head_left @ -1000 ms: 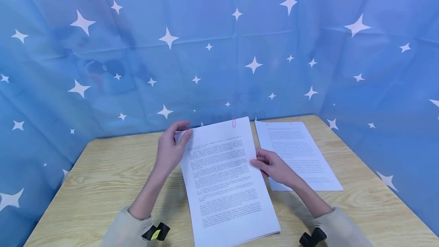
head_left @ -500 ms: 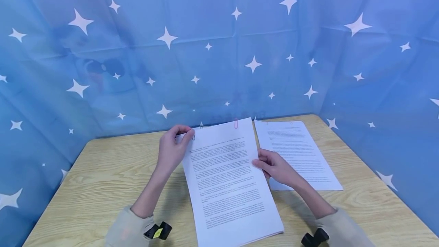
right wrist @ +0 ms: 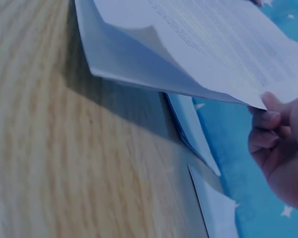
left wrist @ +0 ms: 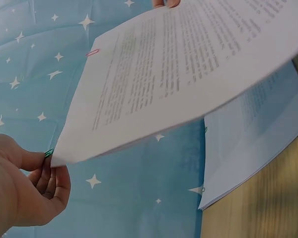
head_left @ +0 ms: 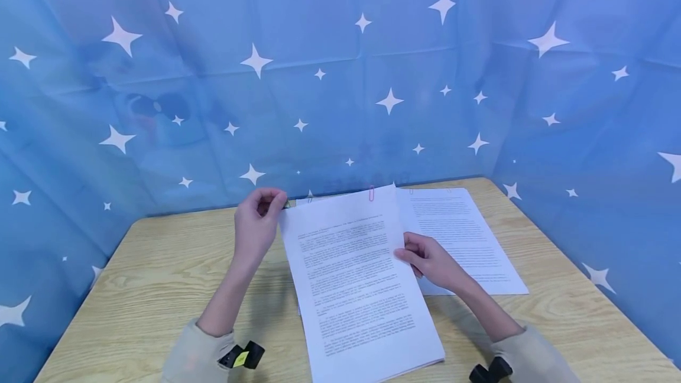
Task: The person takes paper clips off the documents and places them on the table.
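My left hand [head_left: 255, 223] is at the upper left corner of a stack of printed paper [head_left: 356, 288]. In the left wrist view, its thumb and fingers pinch a small green paper clip [left wrist: 48, 153] right at that corner. Whether the clip still touches the sheets I cannot tell. A pink paper clip [head_left: 371, 193] sits on the stack's top edge, towards the right. My right hand [head_left: 433, 260] grips the stack's right edge, thumb in front, holding it tilted up off the table. In the right wrist view, the lower corner of the top sheets [right wrist: 149, 37] curls apart from those beneath.
Another clipped paper stack [head_left: 468, 235] lies on the wooden table [head_left: 175, 276] at the back right. Behind the held stack, the top edge of further paper [head_left: 302, 201] with a clip shows. A blue star-patterned curtain [head_left: 330, 105] hangs along the table's back and sides.
My left hand has slid left off the corner, with the green clip that was on the sheet's top edge. The held stack has shifted slightly right and down along with my right hand.
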Demonstrator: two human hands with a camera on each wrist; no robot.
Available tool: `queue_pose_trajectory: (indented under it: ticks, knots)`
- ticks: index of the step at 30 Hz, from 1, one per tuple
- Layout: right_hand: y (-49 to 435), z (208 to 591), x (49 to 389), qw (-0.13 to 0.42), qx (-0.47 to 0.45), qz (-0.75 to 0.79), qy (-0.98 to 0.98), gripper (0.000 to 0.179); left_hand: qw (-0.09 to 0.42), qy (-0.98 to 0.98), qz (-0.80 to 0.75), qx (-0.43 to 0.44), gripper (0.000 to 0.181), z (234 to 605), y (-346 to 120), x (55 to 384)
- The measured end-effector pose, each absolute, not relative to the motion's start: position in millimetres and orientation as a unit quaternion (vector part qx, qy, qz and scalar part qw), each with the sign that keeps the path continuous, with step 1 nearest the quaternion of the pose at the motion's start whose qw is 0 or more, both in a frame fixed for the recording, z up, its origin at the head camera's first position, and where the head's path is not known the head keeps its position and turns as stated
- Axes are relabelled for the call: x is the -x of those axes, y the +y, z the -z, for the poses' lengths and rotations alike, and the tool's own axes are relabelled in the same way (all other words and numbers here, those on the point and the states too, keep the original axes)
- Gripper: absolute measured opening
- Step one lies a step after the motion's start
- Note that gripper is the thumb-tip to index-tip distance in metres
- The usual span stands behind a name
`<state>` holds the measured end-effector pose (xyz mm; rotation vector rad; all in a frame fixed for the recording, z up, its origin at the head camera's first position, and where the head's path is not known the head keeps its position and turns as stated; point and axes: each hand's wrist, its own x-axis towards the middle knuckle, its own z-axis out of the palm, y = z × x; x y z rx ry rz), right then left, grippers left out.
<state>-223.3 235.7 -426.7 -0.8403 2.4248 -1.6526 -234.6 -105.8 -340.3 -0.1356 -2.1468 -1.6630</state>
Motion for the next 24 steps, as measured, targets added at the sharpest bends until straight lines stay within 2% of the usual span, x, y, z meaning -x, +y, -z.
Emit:
queue_pose_trajectory:
  ticks: [4,15,24]
  knots:
    - [239.3,428.2,223.5,0.026,0.258,0.539,0.801,0.025,0.204,-0.756,0.62,0.051,0.015,336.2,-113.0,232.4]
    - [248.8,429.1,228.4,0.004,0.248,0.541,0.804,0.013,0.179,-0.771,0.609,0.055,0.014,344.6,-131.4,223.0]
    - [256.2,427.5,228.9,-0.004,0.237,0.548,0.802,0.013,0.15,-0.818,0.553,0.052,0.015,356.5,-146.9,215.3]
